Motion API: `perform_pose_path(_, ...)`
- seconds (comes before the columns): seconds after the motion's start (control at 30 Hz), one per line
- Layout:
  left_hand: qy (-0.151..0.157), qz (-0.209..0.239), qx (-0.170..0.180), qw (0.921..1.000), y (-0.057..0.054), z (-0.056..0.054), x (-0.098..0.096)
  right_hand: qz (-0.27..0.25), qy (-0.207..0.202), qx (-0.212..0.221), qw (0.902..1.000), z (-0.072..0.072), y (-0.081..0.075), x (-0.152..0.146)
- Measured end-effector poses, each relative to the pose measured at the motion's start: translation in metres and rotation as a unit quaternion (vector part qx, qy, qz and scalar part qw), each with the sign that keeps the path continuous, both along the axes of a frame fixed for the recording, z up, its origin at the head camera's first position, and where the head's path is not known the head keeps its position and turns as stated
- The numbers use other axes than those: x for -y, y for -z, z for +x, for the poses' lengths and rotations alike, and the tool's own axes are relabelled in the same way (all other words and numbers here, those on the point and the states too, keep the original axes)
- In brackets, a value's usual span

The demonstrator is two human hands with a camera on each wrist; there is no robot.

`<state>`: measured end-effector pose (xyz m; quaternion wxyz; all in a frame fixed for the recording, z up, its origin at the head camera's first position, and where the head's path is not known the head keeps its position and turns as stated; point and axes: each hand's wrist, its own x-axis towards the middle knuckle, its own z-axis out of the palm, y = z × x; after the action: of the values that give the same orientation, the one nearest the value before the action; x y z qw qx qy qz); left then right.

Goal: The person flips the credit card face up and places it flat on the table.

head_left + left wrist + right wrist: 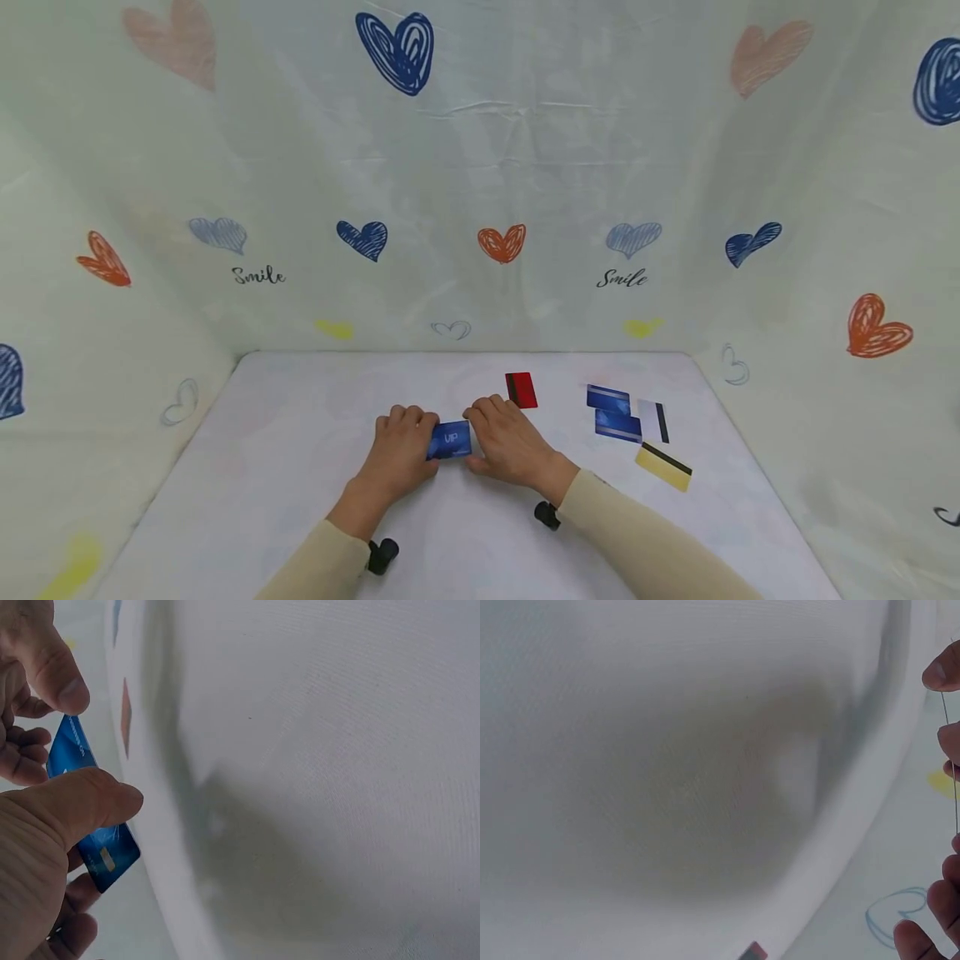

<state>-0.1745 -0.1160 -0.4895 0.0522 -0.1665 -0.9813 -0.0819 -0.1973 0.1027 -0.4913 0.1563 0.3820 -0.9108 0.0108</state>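
Note:
A blue card point(452, 440) with light lettering is held up between both hands in the head view. My left hand point(405, 447) grips its left part, with the thumb point(97, 799) across one face and fingers behind it in the left wrist view. My right hand point(512, 442) pinches the opposite end; its thumb point(64, 679) lies on the card's end in the left wrist view. Seen from the right wrist, the card point(955, 799) is edge-on, a thin line partly covered by fingertips at the frame's edge.
A red card point(522, 390) with a dark stripe lies beyond my right hand. To the right lie two overlapping blue cards point(618, 424), a white card point(652, 421) and a gold card point(664, 467) on the white table point(300, 417). A heart-printed curtain point(420, 167) surrounds the table.

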Motion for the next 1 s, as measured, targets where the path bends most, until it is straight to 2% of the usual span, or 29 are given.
perform_pose_path(0.23, 0.010, -0.004, -0.011, 0.9999, 0.003, -0.002, 0.001, 0.000, -0.010, -0.004, 0.9999, -0.008, 0.013, 0.001)
perform_pose_path(0.4, 0.000, -0.002, -0.017, 0.9999, 0.006, -0.002, 0.004, 0.005, -0.004, -0.008, 1.0000, -0.012, 0.021, -0.002)
perform_pose_path(0.53, -0.003, -0.005, -0.022, 0.9997, 0.011, -0.002, 0.007, 0.000, -0.008, -0.005, 1.0000, -0.012, 0.023, -0.003)
perform_pose_path(0.8, 0.008, -0.022, -0.032, 0.9992, 0.019, -0.008, 0.010, 0.017, -0.006, -0.013, 0.9998, -0.016, 0.027, -0.001)
perform_pose_path(1.0, 0.011, -0.022, -0.020, 0.9995, 0.020, -0.011, 0.012, 0.034, -0.001, -0.001, 0.9994, -0.018, 0.032, 0.002)
